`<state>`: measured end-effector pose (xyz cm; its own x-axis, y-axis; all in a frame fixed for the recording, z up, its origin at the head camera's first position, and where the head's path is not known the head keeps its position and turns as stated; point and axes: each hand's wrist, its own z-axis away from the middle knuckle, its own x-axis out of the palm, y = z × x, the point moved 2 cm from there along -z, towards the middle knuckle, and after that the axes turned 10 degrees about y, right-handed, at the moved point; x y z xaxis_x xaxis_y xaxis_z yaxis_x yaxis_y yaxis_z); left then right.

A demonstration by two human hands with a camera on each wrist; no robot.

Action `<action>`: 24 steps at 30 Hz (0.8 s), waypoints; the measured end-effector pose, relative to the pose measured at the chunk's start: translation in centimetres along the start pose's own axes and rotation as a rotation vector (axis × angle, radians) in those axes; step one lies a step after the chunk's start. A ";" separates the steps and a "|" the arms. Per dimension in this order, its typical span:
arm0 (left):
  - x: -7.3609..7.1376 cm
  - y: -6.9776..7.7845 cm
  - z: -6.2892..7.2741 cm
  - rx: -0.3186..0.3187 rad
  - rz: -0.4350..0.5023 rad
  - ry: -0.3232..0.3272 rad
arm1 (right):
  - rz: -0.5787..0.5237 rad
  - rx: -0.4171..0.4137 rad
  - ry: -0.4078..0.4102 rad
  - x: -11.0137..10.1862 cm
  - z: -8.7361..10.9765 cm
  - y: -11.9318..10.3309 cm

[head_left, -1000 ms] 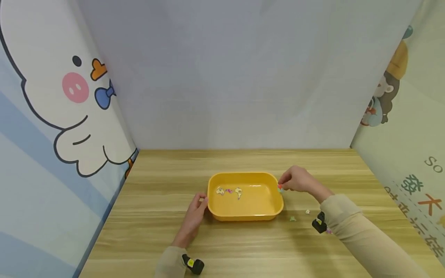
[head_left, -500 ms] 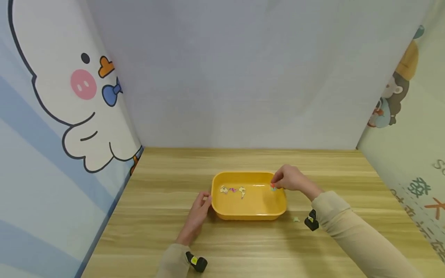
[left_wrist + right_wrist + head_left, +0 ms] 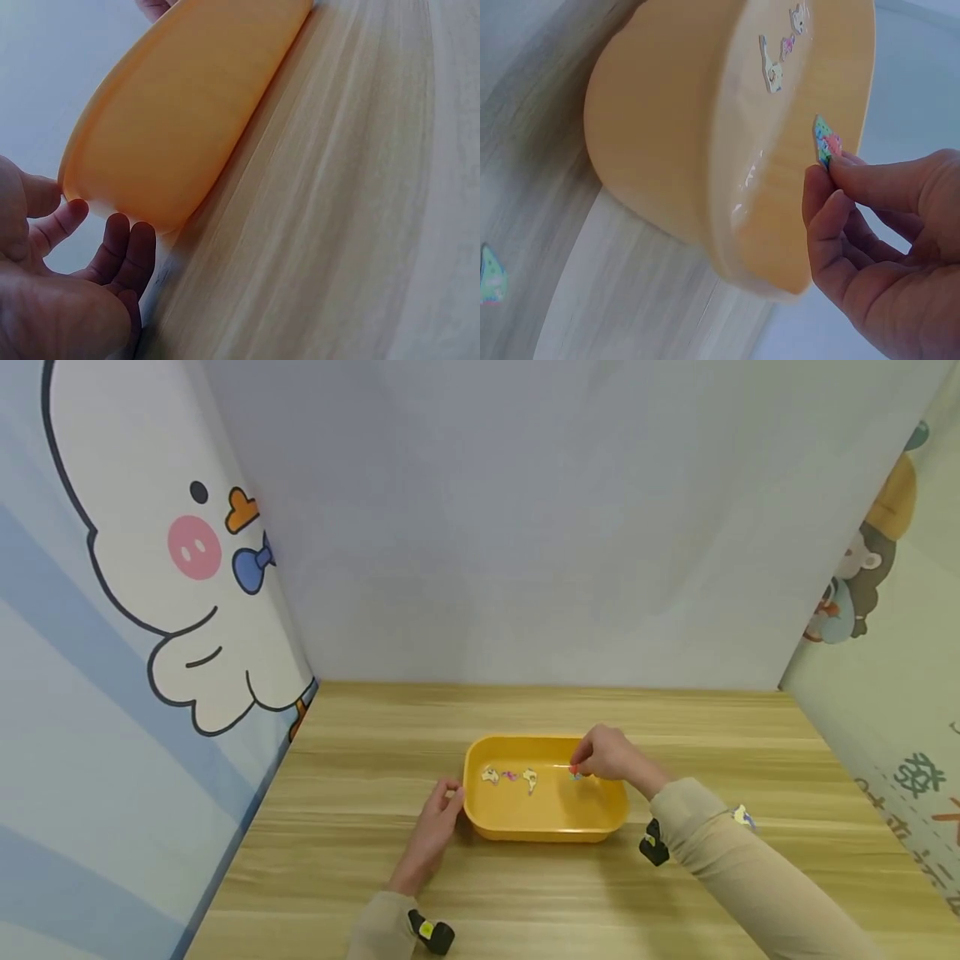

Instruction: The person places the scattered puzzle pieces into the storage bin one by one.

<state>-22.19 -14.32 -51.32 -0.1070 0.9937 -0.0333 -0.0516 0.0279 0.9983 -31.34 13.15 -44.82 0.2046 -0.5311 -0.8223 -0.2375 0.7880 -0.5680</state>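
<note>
A yellow rectangular tray stands on the wooden table. At its left end my left hand holds the rim, thumb at the edge and bent fingertips against the outer wall. Over the tray's right part my right hand pinches a small flat red-and-teal cutout between thumb and index finger. Inside the tray, towards the left, lie a cream cutout, a small pink-purple cutout and a longer cream cutout, in a row.
A cream-and-blue cutout lies on the table beside my right sleeve, which covers part of the tabletop. The right wrist view shows a green cutout on the table. A pale curtain rises behind the table.
My right hand has moved left over the tray's right rim, carrying the red-and-teal cutout inside. My left hand keeps its place at the tray's left end. The head view has shifted slightly.
</note>
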 end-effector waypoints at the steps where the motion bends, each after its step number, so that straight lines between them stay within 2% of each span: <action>1: 0.0 -0.1 0.0 -0.001 0.001 0.002 | 0.005 0.001 -0.001 0.1 -0.1 -0.1; 9: -0.2 -3.2 -1.9 0.004 -0.018 0.023 | 0.043 0.014 0.004 0.8 -1.2 -1.1; 19: 0.4 -3.7 -1.3 0.015 -0.036 0.026 | 0.056 0.043 -0.003 1.7 -0.9 -1.0; 24: 0.4 -3.8 -1.7 -0.001 -0.040 0.040 | 0.089 -0.018 0.009 2.0 -1.4 -1.1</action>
<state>-23.70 -14.24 -55.16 -0.1440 0.9867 -0.0755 -0.0580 0.0678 0.9960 -32.02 10.78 -45.89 0.1735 -0.4617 -0.8699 -0.2712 0.8268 -0.4928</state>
